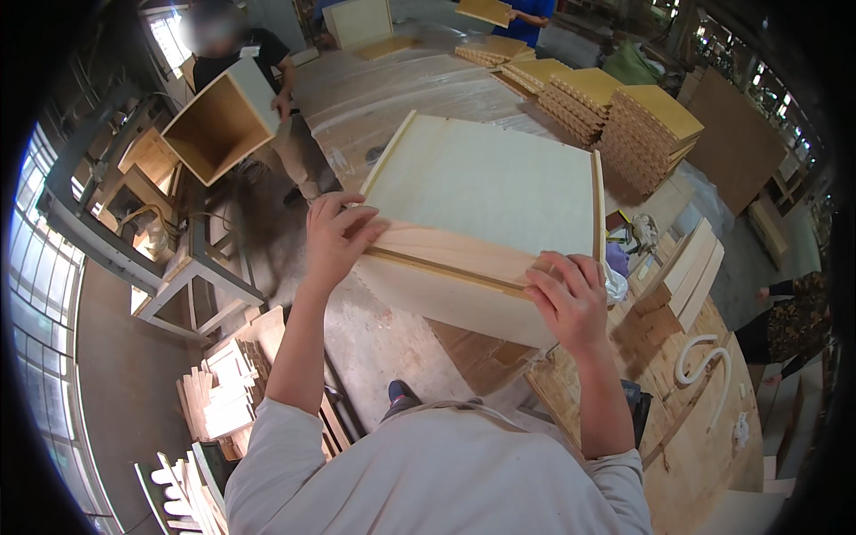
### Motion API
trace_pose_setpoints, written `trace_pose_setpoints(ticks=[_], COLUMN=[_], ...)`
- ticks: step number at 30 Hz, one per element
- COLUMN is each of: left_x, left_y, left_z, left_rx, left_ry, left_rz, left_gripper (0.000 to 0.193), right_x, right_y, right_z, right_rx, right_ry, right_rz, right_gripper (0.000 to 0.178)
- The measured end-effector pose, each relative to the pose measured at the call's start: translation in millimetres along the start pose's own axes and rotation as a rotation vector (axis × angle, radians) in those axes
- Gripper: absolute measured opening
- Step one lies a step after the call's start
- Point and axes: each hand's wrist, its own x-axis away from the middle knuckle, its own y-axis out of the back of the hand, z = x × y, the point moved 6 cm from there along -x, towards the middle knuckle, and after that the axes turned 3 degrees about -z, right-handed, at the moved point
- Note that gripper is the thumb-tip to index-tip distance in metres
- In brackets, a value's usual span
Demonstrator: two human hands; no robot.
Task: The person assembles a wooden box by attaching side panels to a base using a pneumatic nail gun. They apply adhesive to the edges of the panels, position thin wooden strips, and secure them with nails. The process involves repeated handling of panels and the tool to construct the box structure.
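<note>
Left fingers (358, 215) and right fingers (547, 282) are being clamped on a wood strip (455, 251), apparently being fitted to box (490, 183); careful aligning probably being needed next.

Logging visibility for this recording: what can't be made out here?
Head view: ends of strip, partly covered by left hand and right hand.
Head view: underside of box, hidden by upper panel.
Head view: black object, partly behind right forearm; kind unclear.
Head view: person in blue, cut off by top edge.

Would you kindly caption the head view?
Left hand and right hand at opposite ends of a wooden strip on a box.
</note>
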Motion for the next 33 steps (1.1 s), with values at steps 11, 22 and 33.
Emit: trace_pose_setpoints(ticks=[11, 22, 33], left_x=[-14, -19, -32], left_y=[-13, -14, 7], left_z=[-71, -84, -58], left_rx=[0.091, 0.134, 0.294], left_ry=[-0.312, -0.432, -0.098], left_rz=[0.214, 0.06, -0.109], left_gripper=[0.038, 0.03, 0.035], right_x=[3, 6, 14], right_y=[6, 14, 30], right_z=[2, -4, -2], right_rx=[0.079, 0.115, 0.138], right_ry=[0.02, -0.077, -0.055], right_rz=[-0.077, -0.242, -0.488], right_gripper=[0.025, 0.022, 0.019])
